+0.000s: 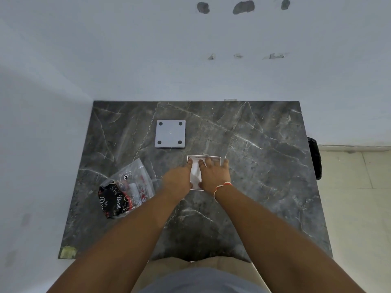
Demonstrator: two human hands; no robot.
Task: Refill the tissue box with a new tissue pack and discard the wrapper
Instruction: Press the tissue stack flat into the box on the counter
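A white square tissue box [215,157] lies open on the dark marble table, with white tissues [195,173] inside it. My left hand [177,179] lies on the box's left side with its fingers on the tissues. My right hand [213,174] presses flat on the tissues with straight fingers reaching to the box's far rim. The box's grey bottom panel [170,133], with round pads at its corners, lies apart at the back left. The empty clear wrapper [127,190] with black and red print lies crumpled at the left.
The marble table [264,155] stands against a white wall at the back and left. A black object [315,159] hangs at the table's right edge. Beige floor tiles [355,187] lie to the right.
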